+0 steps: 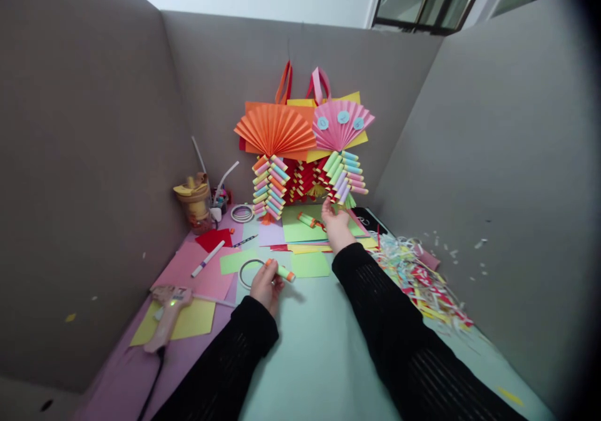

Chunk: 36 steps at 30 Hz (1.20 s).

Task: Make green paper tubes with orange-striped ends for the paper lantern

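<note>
My left hand (267, 286) is closed around a small green paper roll (286, 273) with orange ends, held above the table. A roll of tape (245, 275) lies beside that hand, partly hidden by it. Farther back, my right hand (336, 223) reaches up with fingers extended to the lower end of a hanging decoration with a pink paper fan (342, 126) and rows of coloured paper rolls (346, 173). I cannot tell whether the fingertips touch it. Another green and orange roll (307, 220) lies left of this hand, on a green sheet (292, 232).
An orange fan decoration (276, 126) hangs at the left. Paper shreds (422, 277) heap at the right. A hot glue gun (169, 314) lies on yellow paper at the left, near a marker (208, 259), red paper (213, 240), a pot (195, 205) and tape rings (242, 213). Grey partitions surround the table.
</note>
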Each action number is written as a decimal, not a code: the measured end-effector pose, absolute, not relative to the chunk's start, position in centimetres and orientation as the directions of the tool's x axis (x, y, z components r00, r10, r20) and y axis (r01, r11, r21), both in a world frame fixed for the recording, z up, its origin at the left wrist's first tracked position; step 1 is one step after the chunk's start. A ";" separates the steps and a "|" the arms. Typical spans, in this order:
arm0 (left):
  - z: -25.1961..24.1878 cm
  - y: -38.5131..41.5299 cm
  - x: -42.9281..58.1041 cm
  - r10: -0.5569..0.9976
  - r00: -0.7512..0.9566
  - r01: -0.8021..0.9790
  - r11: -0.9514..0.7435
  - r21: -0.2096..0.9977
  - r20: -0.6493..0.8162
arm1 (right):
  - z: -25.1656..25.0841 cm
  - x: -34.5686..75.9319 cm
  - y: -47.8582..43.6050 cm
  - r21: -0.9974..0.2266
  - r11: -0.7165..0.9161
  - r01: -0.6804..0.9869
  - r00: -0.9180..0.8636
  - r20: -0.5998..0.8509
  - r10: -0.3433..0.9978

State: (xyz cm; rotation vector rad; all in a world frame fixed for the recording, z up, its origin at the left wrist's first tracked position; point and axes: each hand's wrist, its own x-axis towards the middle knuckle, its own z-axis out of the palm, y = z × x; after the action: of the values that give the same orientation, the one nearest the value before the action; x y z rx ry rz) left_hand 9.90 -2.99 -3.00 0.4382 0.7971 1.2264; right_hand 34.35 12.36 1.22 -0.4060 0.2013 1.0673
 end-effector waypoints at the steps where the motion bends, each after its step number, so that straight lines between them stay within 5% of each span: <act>1: -3.0 -3.0 9.9 0.945 0.124 -0.658 0.307 0.688 -0.302 | 1.0 34.0 12.7 -0.227 0.406 -0.885 0.464 -0.358 0.810; 14: -2.8 -3.1 9.9 0.934 0.121 -0.665 0.327 0.671 -0.335 | 0.8 27.7 18.0 -0.274 0.243 -0.931 0.327 -0.323 0.888; 36: -3.1 -2.9 9.8 0.945 0.097 -0.657 0.297 0.693 -0.312 | 1.1 33.6 14.2 -0.299 0.422 -0.856 0.511 -0.365 0.778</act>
State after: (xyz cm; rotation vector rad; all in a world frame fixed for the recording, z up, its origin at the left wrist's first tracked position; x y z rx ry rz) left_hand 9.78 -2.88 -3.09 0.4297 0.8208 1.2413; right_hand 33.56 14.17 1.06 -0.4816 0.1805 1.0301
